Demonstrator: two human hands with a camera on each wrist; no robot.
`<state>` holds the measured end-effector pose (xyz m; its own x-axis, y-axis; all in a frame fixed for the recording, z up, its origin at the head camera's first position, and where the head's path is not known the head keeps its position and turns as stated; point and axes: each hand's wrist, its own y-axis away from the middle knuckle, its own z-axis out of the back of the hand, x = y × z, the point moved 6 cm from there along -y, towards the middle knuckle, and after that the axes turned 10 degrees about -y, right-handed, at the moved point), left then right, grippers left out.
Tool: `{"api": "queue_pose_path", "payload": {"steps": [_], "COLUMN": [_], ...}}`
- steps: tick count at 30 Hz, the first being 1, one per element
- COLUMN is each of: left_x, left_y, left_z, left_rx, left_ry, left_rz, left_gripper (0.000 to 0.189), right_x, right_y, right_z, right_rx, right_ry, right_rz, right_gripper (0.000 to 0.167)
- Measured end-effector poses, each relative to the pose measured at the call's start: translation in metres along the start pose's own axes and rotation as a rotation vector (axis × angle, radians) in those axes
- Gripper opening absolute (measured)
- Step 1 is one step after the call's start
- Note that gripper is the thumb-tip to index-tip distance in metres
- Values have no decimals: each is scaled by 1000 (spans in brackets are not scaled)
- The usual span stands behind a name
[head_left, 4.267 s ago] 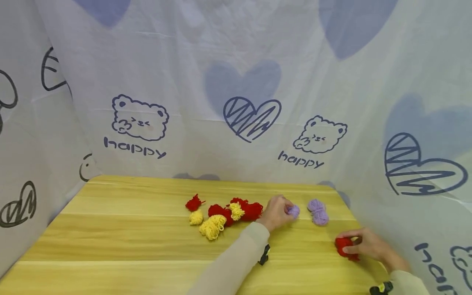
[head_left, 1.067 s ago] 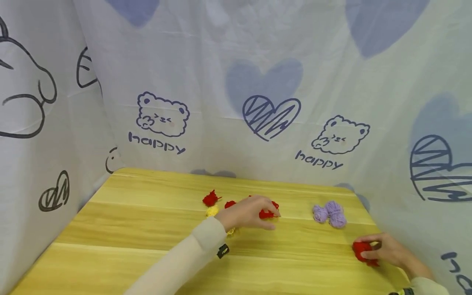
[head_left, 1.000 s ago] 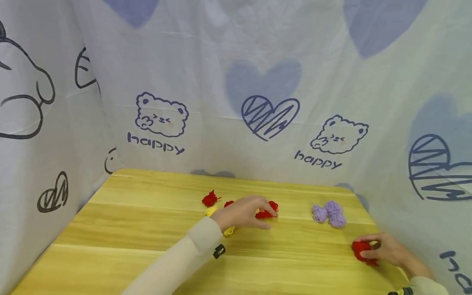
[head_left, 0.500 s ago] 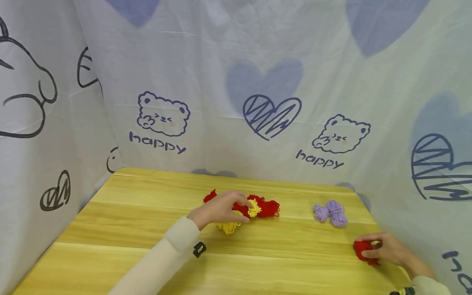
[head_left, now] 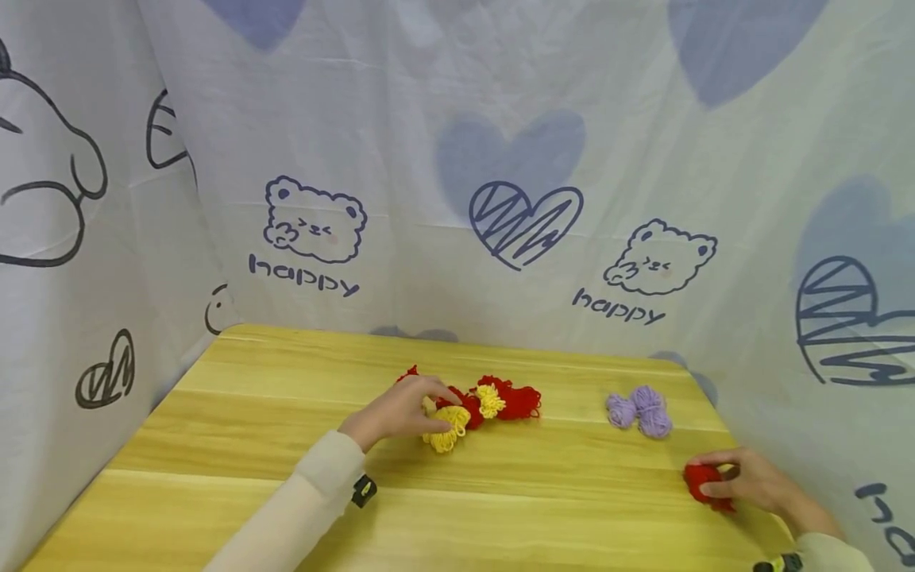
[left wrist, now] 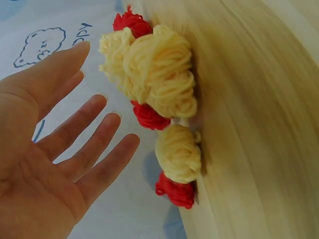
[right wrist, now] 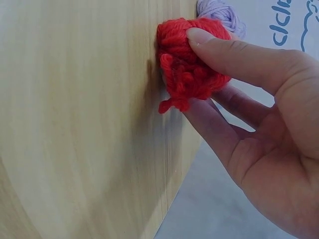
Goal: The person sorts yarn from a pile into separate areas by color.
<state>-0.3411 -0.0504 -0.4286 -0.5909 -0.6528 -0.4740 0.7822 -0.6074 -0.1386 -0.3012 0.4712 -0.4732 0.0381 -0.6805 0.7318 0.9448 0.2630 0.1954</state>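
Observation:
My left hand (head_left: 402, 411) hovers at the pile of yarn, fingers spread and relaxed with nothing held. Closest to it in the head view is a yellow yarn skein (head_left: 447, 430); the left wrist view shows a gap between the fingers and that skein (left wrist: 164, 69). A smaller yellow yarn ball (left wrist: 178, 153) and a red yarn ball (left wrist: 175, 191) sit farther along, mostly covered by my hand in the head view. Near the table's right edge, my right hand (head_left: 750, 482) pinches a red yarn ball (right wrist: 189, 59) between thumb and fingers.
Beyond the yellow skein lie more red yarn (head_left: 520, 403) and a small yellow bundle (head_left: 490, 401). Light purple yarn (head_left: 652, 413) rests at the right of the wooden table (head_left: 214, 445). A printed white cloth (head_left: 400, 286) hangs behind the table.
My left hand has let go of a purple yarn ball beside the other purple yarn, then moved left over the pile to the yellow skein. My right hand keeps holding the red ball.

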Motion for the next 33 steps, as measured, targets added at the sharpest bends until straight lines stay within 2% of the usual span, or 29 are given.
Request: {"api": "queue_pose_path", "payload": {"steps": [6,13,19,23,33], "left_x": [6,15,18,19,18], "left_y": [6,12,15,16,19], "left_z": [1,0,-1,-2,-5], "left_rx": [-9,-24,-30,-32,-51], "left_ry": [7,15,17,14,4], "left_rz": [20,65,84,83,45], "left_gripper": [38,39,40,40,41], "right_x": [-4,1,0,-1,0], "right_y": [0,0,-3,-3,-3], "right_z": [2,4,2,1,0], "right_rx": [-18,-33,-49,-56,-18], "right_ry": [-2,21,46,51,27], "right_rz": [-24,-11,-53,-75,-43], "right_gripper": [49,48,46,46,46]}}
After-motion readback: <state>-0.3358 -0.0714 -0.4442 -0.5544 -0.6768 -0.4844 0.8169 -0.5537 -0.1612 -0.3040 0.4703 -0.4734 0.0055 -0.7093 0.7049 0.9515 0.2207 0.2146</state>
